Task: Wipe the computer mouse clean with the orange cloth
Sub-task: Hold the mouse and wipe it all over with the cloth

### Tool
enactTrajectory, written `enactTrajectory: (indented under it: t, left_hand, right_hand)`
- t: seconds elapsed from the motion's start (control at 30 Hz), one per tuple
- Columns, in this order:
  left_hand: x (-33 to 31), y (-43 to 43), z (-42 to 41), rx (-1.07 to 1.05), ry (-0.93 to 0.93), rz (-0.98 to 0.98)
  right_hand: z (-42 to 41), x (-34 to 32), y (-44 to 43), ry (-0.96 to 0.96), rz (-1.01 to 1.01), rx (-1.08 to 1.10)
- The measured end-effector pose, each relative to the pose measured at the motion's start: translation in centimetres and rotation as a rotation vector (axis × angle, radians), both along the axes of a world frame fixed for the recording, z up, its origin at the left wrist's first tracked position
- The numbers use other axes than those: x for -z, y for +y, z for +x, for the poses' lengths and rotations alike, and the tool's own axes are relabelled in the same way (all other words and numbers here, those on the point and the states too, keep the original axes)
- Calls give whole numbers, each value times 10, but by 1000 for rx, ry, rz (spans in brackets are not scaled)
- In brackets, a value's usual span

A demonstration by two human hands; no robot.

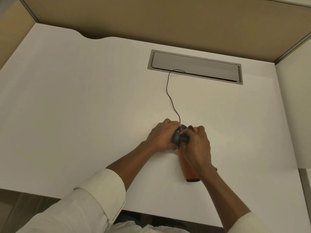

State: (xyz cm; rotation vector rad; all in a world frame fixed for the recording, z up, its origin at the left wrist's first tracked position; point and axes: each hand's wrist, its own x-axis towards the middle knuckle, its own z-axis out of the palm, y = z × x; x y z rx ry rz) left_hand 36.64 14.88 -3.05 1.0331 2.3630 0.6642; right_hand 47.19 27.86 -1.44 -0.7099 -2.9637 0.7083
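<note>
A black wired computer mouse (178, 135) rests on the white desk (84, 106), a little right of centre near the front. My left hand (160, 136) grips its left side. My right hand (197, 145) is closed on the orange cloth (189, 172) and presses it against the mouse's right side. The cloth trails back under my right wrist and ends in a dark edge. Part of the mouse is hidden by my fingers.
The mouse's thin black cable (170, 96) runs back across the desk into a grey cable hatch (195, 66). Beige partition panels (168, 19) close off the back and both sides. The desk's front edge lies just below my forearms.
</note>
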Motion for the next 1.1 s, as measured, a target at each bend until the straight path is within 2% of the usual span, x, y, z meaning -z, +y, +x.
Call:
enactTrajectory:
  t: [0.2,0.47,0.8,0.93,1.1]
  left_hand:
    - [-1,0,0,-7,-6,4]
    - [3,2,2,-47,-12,-6]
    - [2,-1,-1,-41,-35,4]
    - [2,-1,-1,-9,-11,-6]
    - [4,0,0,-31,-8,-4]
  right_hand:
    - [-4,4,3,18,4,16]
    - [-54,6,38,-117,48,-21]
    - [16,-7,-23,-9,-23,-72]
    - [-12,-4,-4,20,-27,-1]
    - [-46,4,29,-48,12,-17]
